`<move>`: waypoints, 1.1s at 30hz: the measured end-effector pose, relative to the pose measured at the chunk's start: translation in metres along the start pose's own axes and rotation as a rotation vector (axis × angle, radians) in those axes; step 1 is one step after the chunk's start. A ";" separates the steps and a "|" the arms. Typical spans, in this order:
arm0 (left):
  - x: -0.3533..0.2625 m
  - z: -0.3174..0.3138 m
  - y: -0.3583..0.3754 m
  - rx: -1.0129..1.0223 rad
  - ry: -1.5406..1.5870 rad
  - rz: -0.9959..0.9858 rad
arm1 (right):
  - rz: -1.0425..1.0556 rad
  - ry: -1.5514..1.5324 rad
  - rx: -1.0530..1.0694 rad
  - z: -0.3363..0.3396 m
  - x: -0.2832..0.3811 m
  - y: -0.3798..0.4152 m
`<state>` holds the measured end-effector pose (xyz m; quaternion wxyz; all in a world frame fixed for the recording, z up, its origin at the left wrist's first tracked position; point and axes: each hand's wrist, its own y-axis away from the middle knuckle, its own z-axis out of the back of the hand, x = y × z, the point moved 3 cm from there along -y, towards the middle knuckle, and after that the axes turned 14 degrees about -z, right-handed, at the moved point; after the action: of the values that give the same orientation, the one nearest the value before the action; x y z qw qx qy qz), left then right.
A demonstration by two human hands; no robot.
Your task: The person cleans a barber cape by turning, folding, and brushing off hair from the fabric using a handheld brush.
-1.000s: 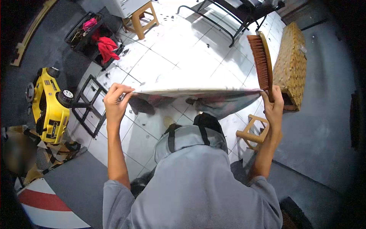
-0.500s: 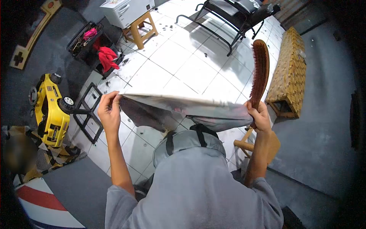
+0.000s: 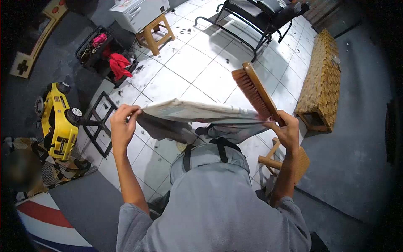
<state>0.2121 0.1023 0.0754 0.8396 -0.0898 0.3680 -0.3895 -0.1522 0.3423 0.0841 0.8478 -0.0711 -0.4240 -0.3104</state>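
Note:
A grey and whitish cloth (image 3: 197, 111) is stretched between my two hands, in front of my body. Its left corner is pinched by my left hand (image 3: 124, 122), fingers closed. My right hand (image 3: 289, 129) is closed too, round the handle end of a wooden brush (image 3: 259, 90) with reddish-brown bristles, and it also pinches the right edge of the cloth. The brush leans up and to the left, its bristles facing left above the cloth. Part of the cloth's underside hangs dark below the edge.
White floor tiles (image 3: 180, 69) bear scattered dark clippings. To the left lie a yellow toy car (image 3: 61, 122) and a black frame (image 3: 98, 126). A white cabinet on a stool (image 3: 156, 35), a black reclining chair (image 3: 252, 14), a woven box (image 3: 321, 80) and a wooden stool (image 3: 300, 166) stand around.
The brush has swung from upright to a leftward tilt, its head now nearer the cloth. Both hands have shifted slightly, and the cloth's near folds have changed shape.

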 end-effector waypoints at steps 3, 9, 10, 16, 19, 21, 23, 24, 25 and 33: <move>-0.002 -0.007 0.004 0.073 0.033 0.009 | -0.045 0.028 -0.079 0.007 -0.006 -0.002; -0.014 -0.016 0.004 0.001 -0.060 -0.043 | 0.157 0.066 -0.305 0.013 0.008 -0.008; -0.015 -0.017 0.002 -0.020 -0.074 -0.057 | 0.224 0.113 -0.355 0.014 0.011 -0.009; -0.010 -0.032 0.008 -0.137 0.068 0.206 | -0.062 -0.036 -0.154 0.024 0.003 -0.015; -0.005 -0.046 0.014 -0.099 0.111 0.164 | -0.067 0.035 -0.198 0.024 -0.005 -0.023; -0.006 -0.053 0.013 -0.085 0.139 0.106 | -0.058 0.147 -0.190 0.022 -0.005 -0.024; -0.011 -0.054 0.010 -0.108 0.161 0.063 | -0.072 0.205 -0.171 0.018 -0.011 -0.024; -0.013 -0.051 0.008 -0.089 0.145 0.036 | -0.083 0.156 -0.163 0.017 -0.017 -0.024; -0.017 -0.047 0.005 -0.071 0.129 0.011 | -0.093 0.107 -0.154 0.017 -0.023 -0.024; -0.017 -0.037 -0.006 0.220 0.149 -0.172 | 0.007 -0.066 -0.272 0.021 -0.032 -0.028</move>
<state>0.1758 0.1158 0.0612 0.7783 0.0008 0.3750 -0.5036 -0.1972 0.3428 0.0688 0.8170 -0.1971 -0.4054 -0.3596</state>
